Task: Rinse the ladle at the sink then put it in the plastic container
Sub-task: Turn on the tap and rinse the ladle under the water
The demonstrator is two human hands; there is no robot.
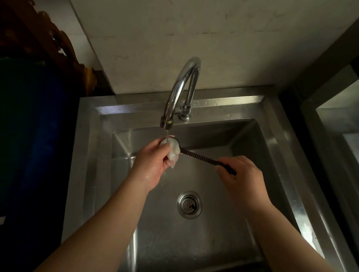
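My right hand [239, 172] grips the ladle [199, 154] by its handle end; its bowl points toward the sink's [283, 171] back edge under the tap [181, 89], where my left hand [155, 161] rubs it, fingers closed around.

You are looking at a dim, underexposed scene: the left side falls into near-black shadow, while soft light from the right lays bright streaks on the brushed stainless steel sink [281, 150] rim and a glint on the curved chrome faucet [179, 89]. Wide-angle distortion bows the edges; detail is soft, slightly smeared throughout.
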